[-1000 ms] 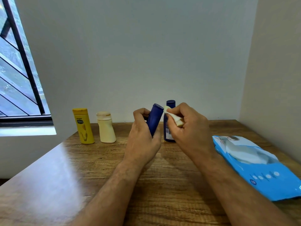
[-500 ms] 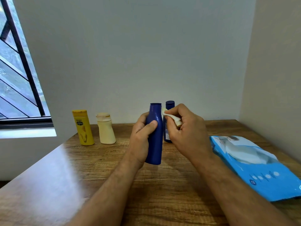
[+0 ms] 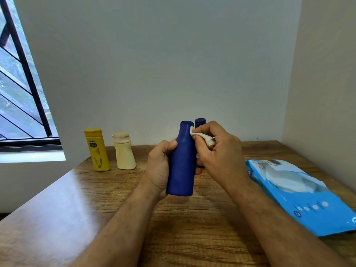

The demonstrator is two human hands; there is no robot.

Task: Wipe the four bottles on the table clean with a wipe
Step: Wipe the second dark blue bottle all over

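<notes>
Blue bottle [image 3: 182, 164] stood straight up, off table [image 3: 192, 237], top end up. Left hand [image 3: 160, 168] wrapped round its left side, gripping. Right hand [image 3: 217, 153] pinched wipe [image 3: 202, 136], pressing it on bottle neck from right. Wipe sat high, so long body lay below it. Second blue bottle [image 3: 200, 123] behind, mostly hidden, maybe on table. Yellow bottle [image 3: 96, 150] and cream bottle [image 3: 123, 151] stood far left.

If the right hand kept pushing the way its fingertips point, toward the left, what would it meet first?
The right hand already presses the wipe against the neck of the blue bottle held by the left hand, so that bottle comes first; beyond it, probably nothing near, though depth is unclear.
</notes>
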